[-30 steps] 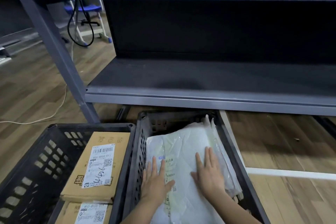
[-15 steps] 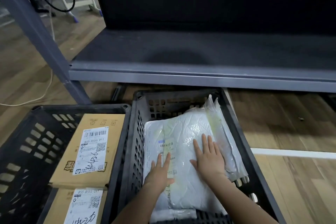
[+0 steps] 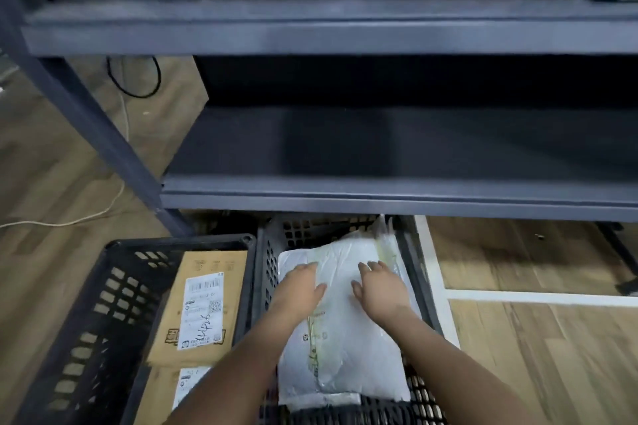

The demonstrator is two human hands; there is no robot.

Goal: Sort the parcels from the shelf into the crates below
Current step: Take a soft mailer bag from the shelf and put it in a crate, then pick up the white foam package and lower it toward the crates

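Both hands lie palm-down with fingers spread flat on the white poly mailer (image 3: pixel 345 338) in the right black crate (image 3: pixel 419 272), gripping nothing: left hand (image 3: pixel 299 290) near its left edge, right hand (image 3: pixel 381 288) toward its right. The left crate (image 3: pixel 103 304) holds a cardboard parcel (image 3: pixel 202 304); a second one below is cut off. Motion blur smears the labels.
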